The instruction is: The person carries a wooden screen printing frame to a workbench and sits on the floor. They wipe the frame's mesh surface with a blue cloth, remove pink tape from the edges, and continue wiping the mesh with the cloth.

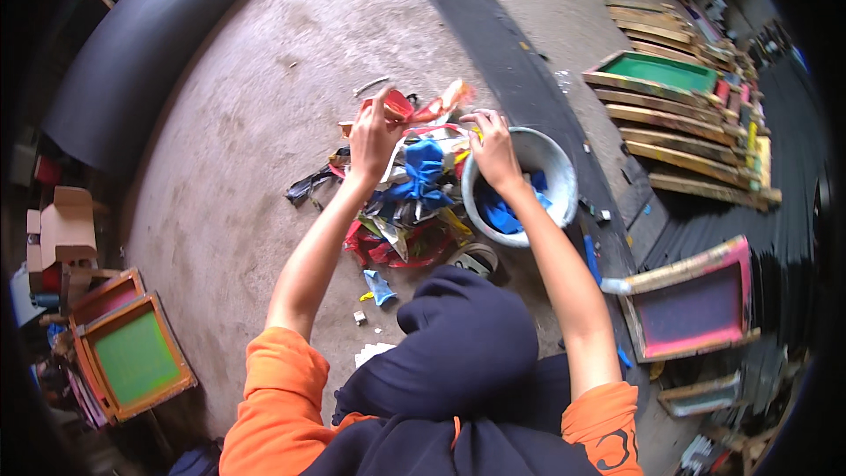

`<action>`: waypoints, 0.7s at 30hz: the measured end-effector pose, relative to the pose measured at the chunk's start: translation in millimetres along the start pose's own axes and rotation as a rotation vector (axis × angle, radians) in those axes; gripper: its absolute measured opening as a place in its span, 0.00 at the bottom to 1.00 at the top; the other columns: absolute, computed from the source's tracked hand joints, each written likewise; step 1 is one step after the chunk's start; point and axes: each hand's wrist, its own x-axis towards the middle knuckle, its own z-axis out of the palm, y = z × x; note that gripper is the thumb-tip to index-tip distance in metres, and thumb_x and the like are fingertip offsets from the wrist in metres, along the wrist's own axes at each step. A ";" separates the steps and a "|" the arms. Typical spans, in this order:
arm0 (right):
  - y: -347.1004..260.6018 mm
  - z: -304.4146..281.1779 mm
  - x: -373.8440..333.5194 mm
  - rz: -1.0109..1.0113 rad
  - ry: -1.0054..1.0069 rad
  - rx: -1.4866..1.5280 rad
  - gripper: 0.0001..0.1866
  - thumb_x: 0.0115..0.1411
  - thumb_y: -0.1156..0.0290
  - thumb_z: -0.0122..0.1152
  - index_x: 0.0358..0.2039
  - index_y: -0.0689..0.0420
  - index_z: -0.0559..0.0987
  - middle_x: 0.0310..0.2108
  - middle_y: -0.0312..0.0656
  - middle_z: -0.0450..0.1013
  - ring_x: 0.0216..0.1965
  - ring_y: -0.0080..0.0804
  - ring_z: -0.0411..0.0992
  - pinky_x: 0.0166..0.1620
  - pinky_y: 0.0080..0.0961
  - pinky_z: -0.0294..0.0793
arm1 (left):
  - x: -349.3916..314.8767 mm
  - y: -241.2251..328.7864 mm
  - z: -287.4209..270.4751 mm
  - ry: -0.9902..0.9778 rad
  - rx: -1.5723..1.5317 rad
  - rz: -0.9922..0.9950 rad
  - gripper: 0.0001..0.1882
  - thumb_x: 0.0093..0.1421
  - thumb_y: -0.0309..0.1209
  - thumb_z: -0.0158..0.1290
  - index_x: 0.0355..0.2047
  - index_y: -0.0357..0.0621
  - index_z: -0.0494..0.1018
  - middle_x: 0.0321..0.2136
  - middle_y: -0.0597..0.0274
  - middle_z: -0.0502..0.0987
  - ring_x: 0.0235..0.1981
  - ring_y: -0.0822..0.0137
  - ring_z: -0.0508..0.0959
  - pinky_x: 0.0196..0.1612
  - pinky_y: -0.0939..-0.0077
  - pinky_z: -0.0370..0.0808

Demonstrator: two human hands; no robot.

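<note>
A mixed heap of plastic scraps and bags (407, 216) lies on the floor in front of me, in red, blue, black, yellow and white. My left hand (374, 139) is over its far left part, fingers closed on a red plastic piece (399, 104). Across the heap's far side runs a thin red strip (436, 128), reaching my right hand (493, 148), whose thumb and fingers curl at its end. That hand is beside the rim of a pale grey bucket (568, 178). Blue scraps (502, 211) lie inside the bucket. On top of the heap sits a crumpled blue piece (423, 167).
A long black strip (493, 35) crosses the floor behind the bucket. Wooden frames (683, 115) are stacked at right, with a pink-edged framed screen (692, 300) nearer. Orange-framed screens (137, 357) and a cardboard box (69, 225) stand left. A large black roll (132, 79) lies far left.
</note>
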 end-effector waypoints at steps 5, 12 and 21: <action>1.2 81.6 -4.4 -0.114 -0.015 -0.068 0.21 0.48 0.82 0.52 0.45 0.59 0.69 0.44 0.48 0.64 0.48 0.44 0.62 0.54 0.35 0.60 | -48.2 -56.4 32.1 -0.155 0.256 0.220 0.10 0.43 0.26 0.56 0.29 0.50 0.75 0.33 0.64 0.71 0.42 0.62 0.72 0.45 0.66 0.69; 37.0 121.8 -37.4 -0.168 -0.262 -0.081 0.18 0.50 0.79 0.48 0.43 0.58 0.73 0.38 0.43 0.69 0.44 0.38 0.67 0.49 0.34 0.65 | -84.7 -57.8 37.5 -0.447 0.130 0.056 0.21 0.51 0.23 0.47 0.48 0.41 0.66 0.37 0.53 0.69 0.46 0.56 0.67 0.50 0.64 0.65; 4.6 87.4 3.0 0.983 0.018 1.147 0.23 0.46 0.81 0.47 0.45 0.51 0.74 0.45 0.32 0.68 0.40 0.19 0.65 0.35 0.15 0.59 | -72.5 -64.6 30.0 0.041 -0.766 -0.647 0.17 0.60 0.24 0.40 0.50 0.41 0.68 0.38 0.63 0.75 0.36 0.77 0.73 0.39 0.81 0.70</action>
